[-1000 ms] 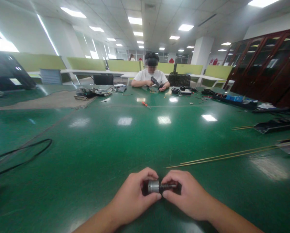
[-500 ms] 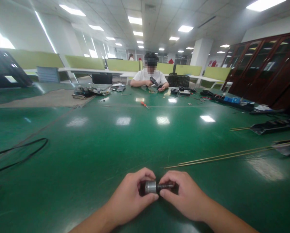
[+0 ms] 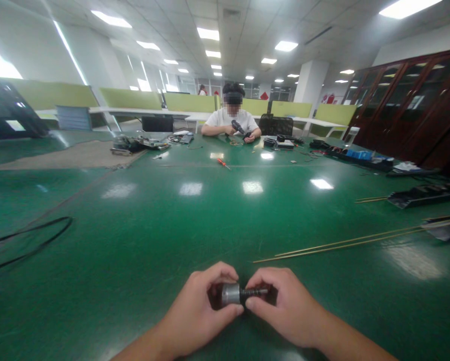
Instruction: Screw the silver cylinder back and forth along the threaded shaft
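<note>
Low in the middle of the head view, a small silver cylinder with a dark ridged shaft (image 3: 231,294), much like a small motor, lies sideways between my hands. My left hand (image 3: 194,308) curls around the cylinder body, thumb below and fingers above. Its back end is hidden in the palm. My right hand (image 3: 290,306) pinches the shaft close to where it joins the body, with the shaft's tip pointing to the right into that palm. Both hands are closed, a small distance above or on the green table (image 3: 153,220); which one I cannot tell.
Thin brass-coloured rods (image 3: 322,247) reach in from the right. A black cable loop (image 3: 55,235) lies at left, an orange screwdriver (image 3: 221,163) farther off. Across the table a person (image 3: 230,120) holds a dark tool. Black trays (image 3: 424,194) with parts stand at right.
Both hands stay on the piece; the cylinder has shifted slightly left and shows a little more of its ridged shaft. The whole view has moved only slightly.
</note>
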`<state>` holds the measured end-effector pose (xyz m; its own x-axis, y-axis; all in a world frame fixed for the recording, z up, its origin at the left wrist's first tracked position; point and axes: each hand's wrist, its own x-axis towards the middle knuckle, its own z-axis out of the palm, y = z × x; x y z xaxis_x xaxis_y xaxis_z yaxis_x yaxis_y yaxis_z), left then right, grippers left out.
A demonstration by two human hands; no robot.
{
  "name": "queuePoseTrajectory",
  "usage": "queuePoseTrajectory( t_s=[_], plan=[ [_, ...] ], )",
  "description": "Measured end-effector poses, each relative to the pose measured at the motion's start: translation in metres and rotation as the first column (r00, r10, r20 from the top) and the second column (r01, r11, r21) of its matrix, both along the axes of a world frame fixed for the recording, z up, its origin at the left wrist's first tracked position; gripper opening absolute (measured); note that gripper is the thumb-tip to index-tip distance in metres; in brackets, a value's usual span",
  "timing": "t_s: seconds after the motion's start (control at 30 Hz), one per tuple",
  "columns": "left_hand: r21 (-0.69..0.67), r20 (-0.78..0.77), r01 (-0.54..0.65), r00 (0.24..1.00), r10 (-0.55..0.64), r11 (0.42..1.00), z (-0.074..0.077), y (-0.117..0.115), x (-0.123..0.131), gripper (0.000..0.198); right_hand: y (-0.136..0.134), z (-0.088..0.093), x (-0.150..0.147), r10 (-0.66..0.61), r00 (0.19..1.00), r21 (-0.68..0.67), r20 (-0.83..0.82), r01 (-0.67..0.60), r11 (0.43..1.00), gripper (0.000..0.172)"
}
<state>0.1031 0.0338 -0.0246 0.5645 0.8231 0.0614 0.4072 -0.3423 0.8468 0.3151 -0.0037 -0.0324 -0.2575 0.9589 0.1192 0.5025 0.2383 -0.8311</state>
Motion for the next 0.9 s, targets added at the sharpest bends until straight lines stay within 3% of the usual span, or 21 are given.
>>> queuePoseTrajectory(
  t_s=[0.9],
  plan=[
    [-0.007,0.037,0.018,0.999,-0.017,1.0,-0.0001,0.0002,-0.0008,0.029,-0.0009,0.0031,0.0002,-0.01,1.0,0.007,0.016,0.01,1.0,0.003]
  ],
)
